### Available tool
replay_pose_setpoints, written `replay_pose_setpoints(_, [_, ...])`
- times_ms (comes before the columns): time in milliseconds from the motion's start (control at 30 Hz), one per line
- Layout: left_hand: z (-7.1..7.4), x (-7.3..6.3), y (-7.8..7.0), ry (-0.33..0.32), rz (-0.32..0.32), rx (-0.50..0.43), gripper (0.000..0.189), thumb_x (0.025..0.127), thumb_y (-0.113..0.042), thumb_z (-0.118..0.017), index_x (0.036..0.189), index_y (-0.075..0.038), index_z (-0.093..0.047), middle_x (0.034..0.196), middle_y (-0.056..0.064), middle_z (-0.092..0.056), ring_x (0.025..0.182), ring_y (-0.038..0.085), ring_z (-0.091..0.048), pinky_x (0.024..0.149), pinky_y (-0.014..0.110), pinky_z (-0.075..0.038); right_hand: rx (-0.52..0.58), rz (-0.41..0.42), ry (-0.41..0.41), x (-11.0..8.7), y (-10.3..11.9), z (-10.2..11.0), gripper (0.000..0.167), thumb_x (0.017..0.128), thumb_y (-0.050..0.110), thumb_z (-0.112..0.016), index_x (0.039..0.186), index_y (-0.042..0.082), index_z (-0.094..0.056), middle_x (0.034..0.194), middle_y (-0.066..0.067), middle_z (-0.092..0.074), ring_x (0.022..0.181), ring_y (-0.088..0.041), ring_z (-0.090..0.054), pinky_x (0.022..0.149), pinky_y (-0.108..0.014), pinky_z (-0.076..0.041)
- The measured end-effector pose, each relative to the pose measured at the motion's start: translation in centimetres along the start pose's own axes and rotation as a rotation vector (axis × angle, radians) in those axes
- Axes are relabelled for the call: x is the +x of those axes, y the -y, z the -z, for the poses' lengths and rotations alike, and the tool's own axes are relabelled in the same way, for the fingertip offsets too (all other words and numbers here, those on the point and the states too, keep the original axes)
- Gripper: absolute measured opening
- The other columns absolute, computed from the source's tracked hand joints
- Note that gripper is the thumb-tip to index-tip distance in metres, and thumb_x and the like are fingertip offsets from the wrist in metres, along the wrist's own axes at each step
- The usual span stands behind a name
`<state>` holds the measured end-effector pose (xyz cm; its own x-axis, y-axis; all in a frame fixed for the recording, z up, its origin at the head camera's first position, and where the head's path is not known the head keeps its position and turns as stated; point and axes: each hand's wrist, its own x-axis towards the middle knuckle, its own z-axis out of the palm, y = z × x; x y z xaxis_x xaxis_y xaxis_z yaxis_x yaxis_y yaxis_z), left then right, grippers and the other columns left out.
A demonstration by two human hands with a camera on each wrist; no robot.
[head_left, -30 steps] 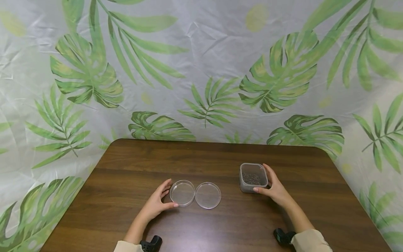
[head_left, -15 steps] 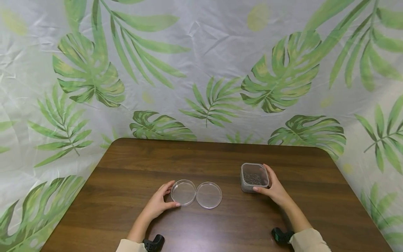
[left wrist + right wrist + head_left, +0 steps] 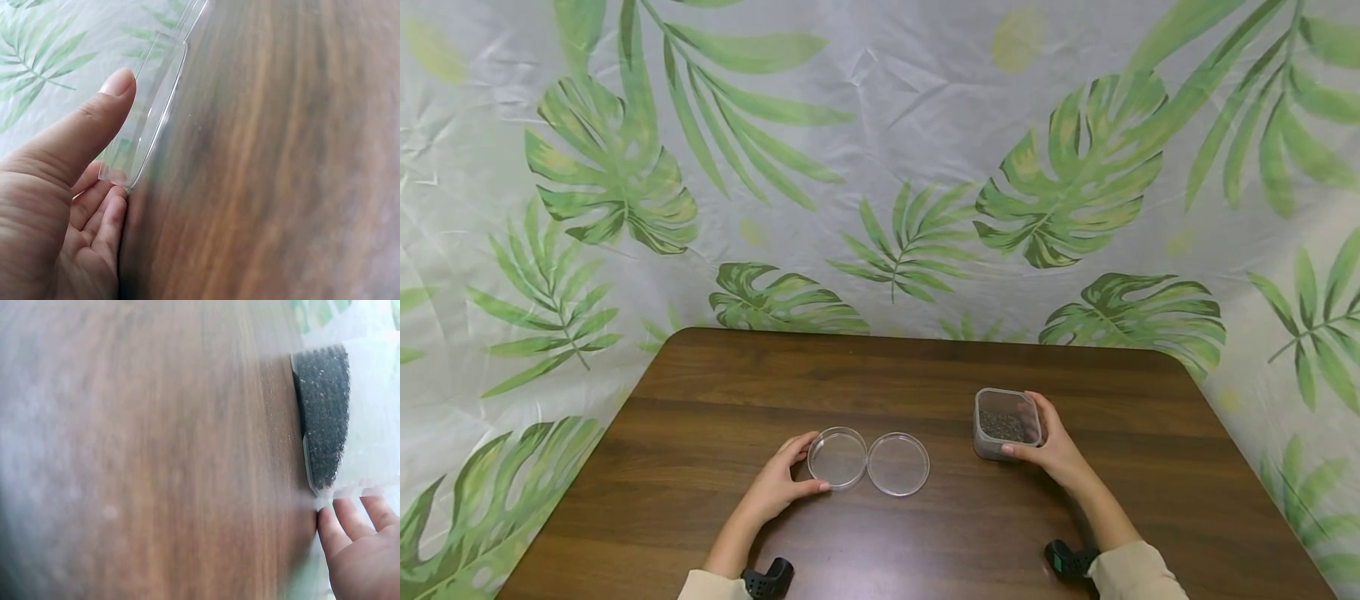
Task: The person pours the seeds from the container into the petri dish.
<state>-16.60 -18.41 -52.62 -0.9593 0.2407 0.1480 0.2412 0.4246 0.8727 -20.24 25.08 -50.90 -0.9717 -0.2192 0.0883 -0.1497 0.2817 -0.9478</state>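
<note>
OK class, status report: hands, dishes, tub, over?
Left hand round left dish. Right hand grips tub, dark grains inside. Right dish untouched, between left dish and tub.

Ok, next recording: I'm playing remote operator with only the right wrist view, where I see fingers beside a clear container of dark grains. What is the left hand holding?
Observer: The left hand holds a clear round dish by its edge.
Operator: Is that the only dish out there?
Observer: No, a second dish lies beside it, on its right in the head view.
Operator: My view doesn't show the thumb of the right hand. Where is it?
Observer: Its tip rests at the container's near side, the one toward the person.
</note>
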Motion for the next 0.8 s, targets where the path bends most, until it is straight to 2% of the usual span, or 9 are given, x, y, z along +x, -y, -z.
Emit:
replay_pose_setpoints(233, [0.0,-0.1,-0.1,-0.004,-0.001,0.009,0.077,0.063,-0.021,-0.082,0.128,-0.002,-0.046,0.124,0.011,-0.048,0.108,0.03,-0.05,0.093,0.042,-0.038,0.043,0.028,-0.02,0.0,0.0,-0.1,0.09,0.075,0.003,-0.071,0.141,0.009,-0.01,0.141,-0.024,-0.018,0.129,-0.039,-0.015,0.097,-0.057,-0.023])
replay_pose_setpoints(433, [0.0,0.0,-0.1,-0.005,-0.01,0.016,0.077,0.063,-0.022,-0.082,0.128,-0.002,-0.046,0.124,0.012,-0.047,0.108,0.03,-0.05,0.093,0.042,-0.038,0.036,0.014,-0.041,-0.1,0.4,-0.1,0.09,0.075,0.004,-0.072,0.141,0.01,-0.011,0.144,-0.019,-0.013,0.131,-0.037,-0.011,0.097,-0.058,-0.02])
replay_pose_setpoints(800, [-0.2,-0.1,0.1,-0.011,0.02,0.021,0.077,0.063,-0.023,-0.082,0.129,-0.005,-0.046,0.125,0.011,-0.047,0.11,0.031,-0.049,0.094,0.043,-0.036,0.029,0.007,-0.073,-0.1,1.7,-0.3,0.091,0.076,0.007,-0.071,0.142,0.015,-0.009,0.142,-0.019,-0.016,0.13,-0.037,-0.014,0.091,-0.055,-0.03])
